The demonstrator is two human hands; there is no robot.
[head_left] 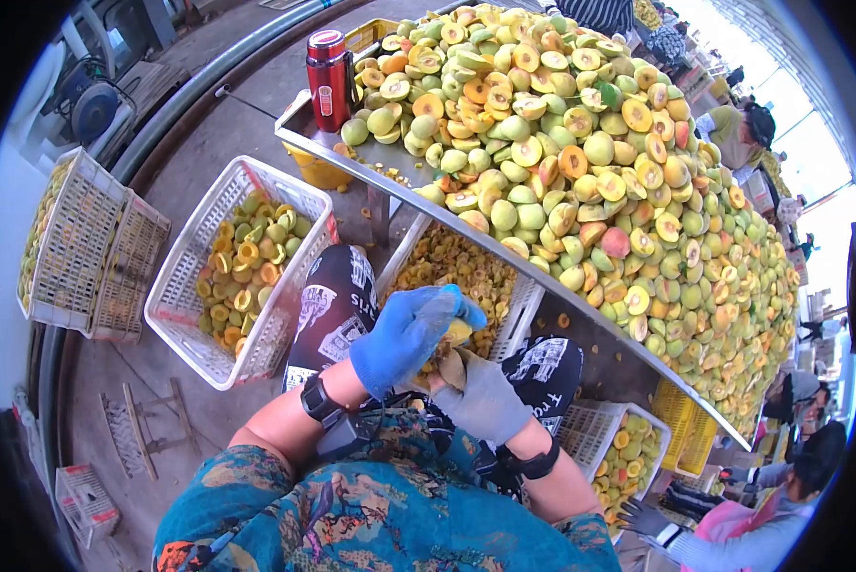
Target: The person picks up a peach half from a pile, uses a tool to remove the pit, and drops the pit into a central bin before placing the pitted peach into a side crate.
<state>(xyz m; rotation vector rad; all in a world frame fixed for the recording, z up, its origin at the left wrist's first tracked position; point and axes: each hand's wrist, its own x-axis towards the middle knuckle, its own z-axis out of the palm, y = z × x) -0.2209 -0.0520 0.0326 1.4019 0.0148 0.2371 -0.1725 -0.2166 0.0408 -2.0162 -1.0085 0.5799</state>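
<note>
My left hand (pixel 413 336), in a blue glove, is curled around a yellow peach half (pixel 457 333). Close below it, my right hand (pixel 482 398), in a grey glove with a brown-stained thumb, is closed with its fingertips right at the fruit; I cannot tell what it grips. Both hands are over my lap, above a white crate (pixel 523 319) full of brownish-yellow pits and scraps (pixel 452 262). Beyond them, a large heap of halved and whole peaches (pixel 561 143) covers a metal-edged table (pixel 504 250).
A red thermos (pixel 329 84) stands on the table's left corner. To my left is a white crate (pixel 185 296) of peach halves, with stacked crates (pixel 75 248) farther left. Another crate (pixel 585 429) sits at my right, near a yellow crate (pixel 680 419) and a co-worker's gloved hand (pixel 645 518).
</note>
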